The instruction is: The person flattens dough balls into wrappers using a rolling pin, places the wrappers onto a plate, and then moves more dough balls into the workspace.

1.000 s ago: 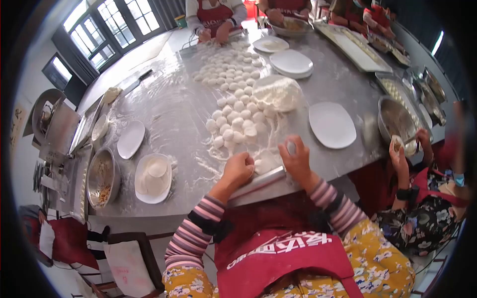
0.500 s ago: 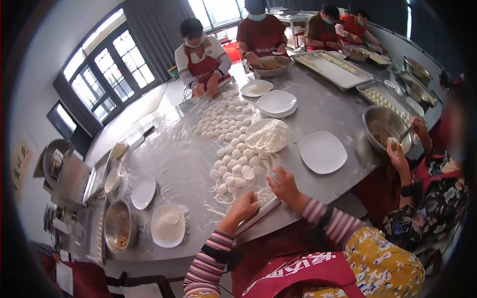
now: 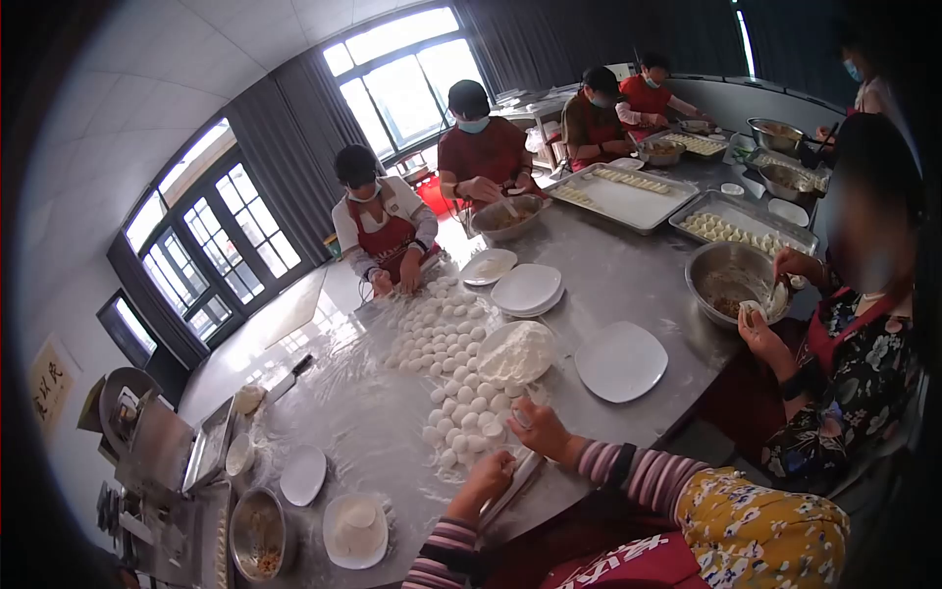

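My left hand (image 3: 489, 475) is closed in a fist low over the front edge of the steel table (image 3: 392, 501); whatever it grips, if anything, is hidden. My right hand (image 3: 546, 432) has its fingers curled, with a small whitish patch showing between them that I cannot identify. Just beyond both hands lie many small round dough pieces (image 3: 459, 401), spread over the floured steel in a long band. A white plate heaped with flour (image 3: 518, 351) stands beyond my right hand. A pale strip (image 3: 515, 483) runs along the table edge between my hands.
An unused-looking white square plate (image 3: 621, 361) and stacked plates (image 3: 528, 289) stand to the right. At left are a steel bowl of filling (image 3: 259, 535) and a floured plate (image 3: 355, 530). A co-worker (image 3: 844, 324) works closely at right, beside a large bowl (image 3: 726, 280); trays (image 3: 628, 201) stand behind.
The head view has tilted up and shifted, showing more ceiling and co-workers. My right hand's fingers have curled in more. My left hand stays closed near the table edge.
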Demonstrator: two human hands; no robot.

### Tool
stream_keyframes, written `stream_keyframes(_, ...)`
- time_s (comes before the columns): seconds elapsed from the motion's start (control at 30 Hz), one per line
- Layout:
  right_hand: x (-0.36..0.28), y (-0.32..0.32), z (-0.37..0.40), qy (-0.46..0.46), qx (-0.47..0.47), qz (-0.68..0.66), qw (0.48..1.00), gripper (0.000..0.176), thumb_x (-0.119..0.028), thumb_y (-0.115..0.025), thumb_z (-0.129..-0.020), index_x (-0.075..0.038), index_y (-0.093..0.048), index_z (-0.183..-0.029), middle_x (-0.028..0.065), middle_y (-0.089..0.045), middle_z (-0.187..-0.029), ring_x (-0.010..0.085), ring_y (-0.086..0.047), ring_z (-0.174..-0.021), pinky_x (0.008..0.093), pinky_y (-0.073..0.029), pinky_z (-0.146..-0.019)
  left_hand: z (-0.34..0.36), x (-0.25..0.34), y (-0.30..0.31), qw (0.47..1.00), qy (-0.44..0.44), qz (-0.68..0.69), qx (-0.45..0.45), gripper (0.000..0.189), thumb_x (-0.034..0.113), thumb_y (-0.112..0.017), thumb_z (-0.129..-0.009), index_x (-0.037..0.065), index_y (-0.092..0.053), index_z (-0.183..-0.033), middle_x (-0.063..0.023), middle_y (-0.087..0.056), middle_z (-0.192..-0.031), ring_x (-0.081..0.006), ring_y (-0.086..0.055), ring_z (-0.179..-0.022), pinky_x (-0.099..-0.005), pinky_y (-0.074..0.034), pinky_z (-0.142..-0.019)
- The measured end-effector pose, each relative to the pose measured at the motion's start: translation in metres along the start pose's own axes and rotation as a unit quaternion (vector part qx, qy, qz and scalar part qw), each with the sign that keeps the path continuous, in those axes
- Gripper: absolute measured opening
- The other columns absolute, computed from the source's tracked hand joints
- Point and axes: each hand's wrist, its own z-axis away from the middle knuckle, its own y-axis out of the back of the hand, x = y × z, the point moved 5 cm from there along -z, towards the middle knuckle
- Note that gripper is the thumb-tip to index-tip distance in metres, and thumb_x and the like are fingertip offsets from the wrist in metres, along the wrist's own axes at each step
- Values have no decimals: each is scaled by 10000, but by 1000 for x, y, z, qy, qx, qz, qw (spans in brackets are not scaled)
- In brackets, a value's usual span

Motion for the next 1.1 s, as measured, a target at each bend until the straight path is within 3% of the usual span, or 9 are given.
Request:
stream_keyframes(0.1,2,10,25,86,-10,70,994,300,-137,-680,-750,-45,-482,-957,177,-566,-652,409,-576,-592,459,-451,-502,8,-9,-4,998,-16,-22,-54,210,187,-584,-804,12,-609,-917,-194,-628,-801,-326,-611,-776,-388,-462,-711)
stream_keyframes(0.43,4,1,9,-2,4,-9,1000,270,-136,-676,-762,-49,-493,-941,212,-553,-693,421,-568,-625,441,-462,-500,1,4,-2,994,-14,-54,-92,232,205,-549,-806,1,-611,-898,-232,-622,-865,-366,-605,-821,-431,-453,-714)
stream_keyframes(0.53,-16,24,34,135,-27,124,983,282,-130,-675,-761,-42,-480,-945,228,-560,-747,437,-561,-666,439,-471,-521,13,-18,-6,1000,-21,0,-13,214,210,-589,-781,2,-605,-828,-159,-605,-718,-241,-581,-675,-370,-452,-636)
stream_keyframes(0.63,-8,24,41,39,-13,15,999,284,-149,-658,-776,-31,-494,-975,218,-588,-723,423,-580,-632,472,-462,-512,25,-3,-4,997,-17,-2,-73,232,211,-561,-788,-2,-600,-871,-246,-613,-857,-383,-596,-850,-429,-448,-738)
stream_keyframes(0.77,3,-8,2,7,11,0,1000,283,-158,-659,-780,-23,-502,-973,186,-585,-761,403,-592,-609,443,-472,-514,13,4,1,998,10,-43,-34,224,164,-546,-804,-22,-607,-912,-265,-616,-887,-399,-598,-875,-439,-452,-762)
stream_keyframes(0.83,2,-7,6,-1,-2,-12,1000,284,-160,-658,-782,-19,-504,-973,177,-580,-780,395,-597,-608,433,-476,-515,9,3,0,998,-31,39,-36,220,180,-567,-827,-7,-614,-932,-185,-629,-793,-241,-610,-746,-360,-462,-681)
stream_keyframes(0.97,-30,30,41,184,-55,192,962,285,-151,-664,-780,-15,-494,-963,164,-547,-809,372,-583,-605,434,-468,-509,19,-12,-4,997,-30,45,-49,213,139,-551,-811,-22,-604,-940,-152,-626,-789,-218,-594,-751,-352,-462,-687)
stream_keyframes(1.03,-20,36,48,56,-15,65,996,289,-142,-664,-778,-18,-483,-966,167,-546,-787,384,-567,-589,440,-464,-505,21,-12,-6,996,5,41,-81,207,137,-555,-808,-27,-600,-926,-156,-627,-802,-226,-595,-761,-364,-460,-684)
stream_keyframes(1.1,-9,18,27,26,-10,32,999,287,-134,-657,-776,-26,-473,-967,192,-564,-734,414,-569,-618,454,-461,-512,21,-10,-14,996,-24,39,-75,230,170,-535,-815,-23,-600,-924,-248,-623,-857,-395,-606,-835,-428,-457,-743)
